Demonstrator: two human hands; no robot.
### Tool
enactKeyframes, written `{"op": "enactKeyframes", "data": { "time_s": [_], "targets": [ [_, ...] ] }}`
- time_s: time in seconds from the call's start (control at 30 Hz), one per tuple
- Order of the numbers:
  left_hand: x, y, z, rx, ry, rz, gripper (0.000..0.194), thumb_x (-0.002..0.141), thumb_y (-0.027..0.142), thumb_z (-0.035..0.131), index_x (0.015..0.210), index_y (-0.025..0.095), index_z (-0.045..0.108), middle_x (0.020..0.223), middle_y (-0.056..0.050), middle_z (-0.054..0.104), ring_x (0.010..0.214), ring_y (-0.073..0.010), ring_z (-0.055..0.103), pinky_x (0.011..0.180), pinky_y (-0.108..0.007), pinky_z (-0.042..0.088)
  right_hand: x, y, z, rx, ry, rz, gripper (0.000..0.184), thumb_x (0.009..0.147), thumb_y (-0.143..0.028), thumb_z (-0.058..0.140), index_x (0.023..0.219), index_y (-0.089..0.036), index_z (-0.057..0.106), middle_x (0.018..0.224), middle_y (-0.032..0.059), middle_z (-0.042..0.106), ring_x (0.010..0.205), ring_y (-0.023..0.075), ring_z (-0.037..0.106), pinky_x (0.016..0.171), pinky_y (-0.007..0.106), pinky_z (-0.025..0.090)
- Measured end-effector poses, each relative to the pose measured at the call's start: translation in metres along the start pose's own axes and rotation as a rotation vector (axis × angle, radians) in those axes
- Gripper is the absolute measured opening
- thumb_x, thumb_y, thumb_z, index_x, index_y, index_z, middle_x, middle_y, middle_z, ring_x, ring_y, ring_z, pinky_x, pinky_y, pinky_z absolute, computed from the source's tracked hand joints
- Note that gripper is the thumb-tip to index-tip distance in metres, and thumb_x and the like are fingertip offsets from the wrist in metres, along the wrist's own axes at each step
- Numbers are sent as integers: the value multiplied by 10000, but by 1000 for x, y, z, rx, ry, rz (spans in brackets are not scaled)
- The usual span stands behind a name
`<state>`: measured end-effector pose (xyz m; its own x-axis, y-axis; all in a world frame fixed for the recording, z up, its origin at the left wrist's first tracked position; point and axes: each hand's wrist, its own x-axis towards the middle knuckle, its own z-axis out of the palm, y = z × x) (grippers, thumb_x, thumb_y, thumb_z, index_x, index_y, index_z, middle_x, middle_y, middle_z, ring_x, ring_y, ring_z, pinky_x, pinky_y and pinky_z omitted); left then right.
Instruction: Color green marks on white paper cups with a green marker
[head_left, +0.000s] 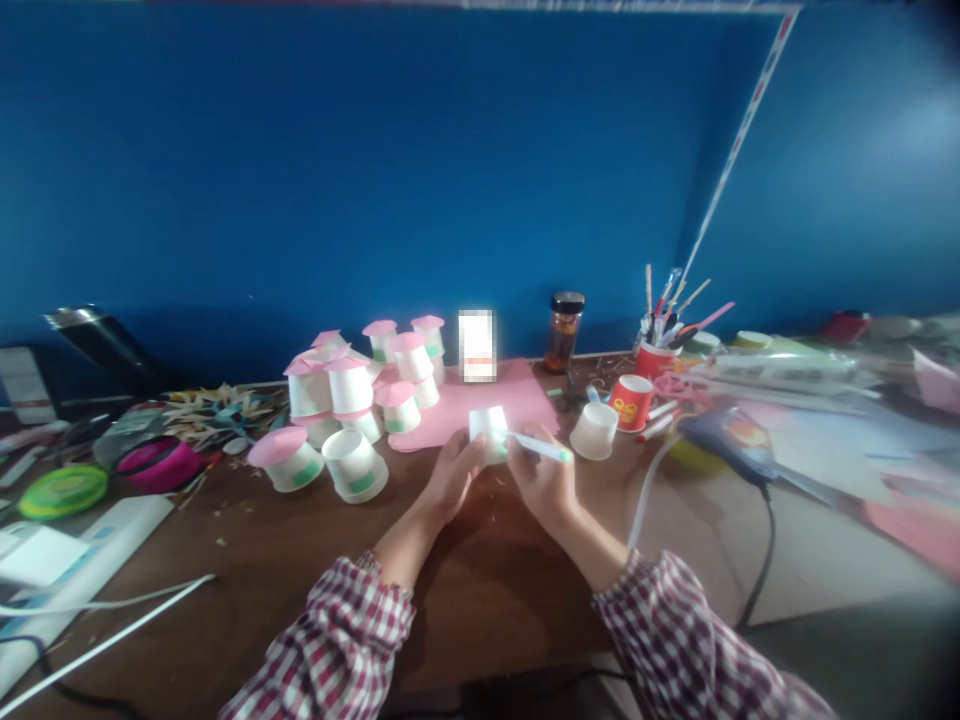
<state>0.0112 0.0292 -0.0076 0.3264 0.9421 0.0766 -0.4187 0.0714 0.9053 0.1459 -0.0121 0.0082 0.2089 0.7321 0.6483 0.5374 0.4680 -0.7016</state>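
My left hand grips a small white paper cup, held upside down above the brown desk. My right hand pinches a white marker with a green tip, its nib end against the cup's side. Both hands are closed. Just behind the cup lies a pink paper sheet.
A cluster of white cups with pink lids stands at the left. A plain white cup, a red cup, an amber jar and a red holder of brushes stand at the right. A glue gun with cable lies further right.
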Motion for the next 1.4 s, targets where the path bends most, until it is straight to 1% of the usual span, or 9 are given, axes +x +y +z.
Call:
{"op": "enactKeyframes", "data": {
  "time_s": [0.17, 0.33, 0.6, 0.8, 0.93, 1.07, 1.27, 1.4],
  "targets": [
    [1, -2, -2, 16, 25, -7, 290, 745, 385, 670, 935, 172, 616, 923, -58, 670, 860, -185, 614, 818, -326, 440, -1, -1, 1, 18, -15, 14, 181, 870, -317, 541, 861, -160, 630, 662, 15, 644, 547, 124, 589, 545, 211, 475],
    [1, -2, -2, 13, 9, 10, 290, 741, 374, 677, 928, 158, 628, 835, -37, 648, 762, -146, 594, 789, -310, 443, -2, -1, 2, 14, -24, 14, 175, 866, -312, 550, 871, -160, 634, 659, 12, 646, 546, 121, 586, 552, 209, 474],
    [2, -3, -4, 48, -12, 27, 251, 779, 364, 641, 928, 163, 624, 859, -46, 643, 781, -150, 593, 749, -295, 451, -1, -2, 2, 4, -29, 16, 187, 873, -322, 536, 863, -160, 630, 665, 17, 653, 543, 124, 592, 544, 211, 478],
    [2, -4, -4, 25, 10, 22, 278, 769, 353, 655, 966, 161, 617, 945, -74, 659, 884, -187, 611, 838, -343, 448, -1, -1, 2, -10, -27, 27, 192, 872, -326, 536, 875, -157, 628, 670, 16, 651, 536, 120, 596, 536, 204, 479],
    [2, -4, -3, 24, 42, 10, 323, 746, 364, 675, 982, 152, 611, 986, -91, 660, 930, -211, 613, 862, -365, 446, -1, -2, 1, -16, -30, 38, 199, 873, -332, 532, 876, -157, 627, 645, 11, 642, 525, 121, 595, 527, 201, 478],
    [1, -2, -2, 17, 37, 10, 328, 743, 365, 676, 983, 151, 609, 978, -88, 666, 929, -216, 618, 869, -375, 447, 0, -3, 1, -19, -14, 48, 194, 872, -328, 527, 863, -162, 625, 621, 6, 631, 506, 125, 592, 514, 206, 479],
    [0, 0, 0, 13, 29, 17, 326, 728, 376, 687, 958, 153, 626, 959, -88, 677, 913, -214, 627, 865, -360, 446, 0, -3, 1, 13, -4, 69, 190, 868, -338, 527, 854, -172, 618, 634, 12, 639, 514, 135, 595, 508, 221, 487],
    [0, -1, -1, 34, 70, 5, 307, 728, 369, 689, 948, 169, 611, 944, -70, 678, 919, -210, 625, 849, -349, 450, -2, -3, 2, 17, -24, 54, 193, 865, -344, 539, 856, -170, 623, 654, 17, 649, 540, 134, 601, 527, 218, 488]
  ]
}}
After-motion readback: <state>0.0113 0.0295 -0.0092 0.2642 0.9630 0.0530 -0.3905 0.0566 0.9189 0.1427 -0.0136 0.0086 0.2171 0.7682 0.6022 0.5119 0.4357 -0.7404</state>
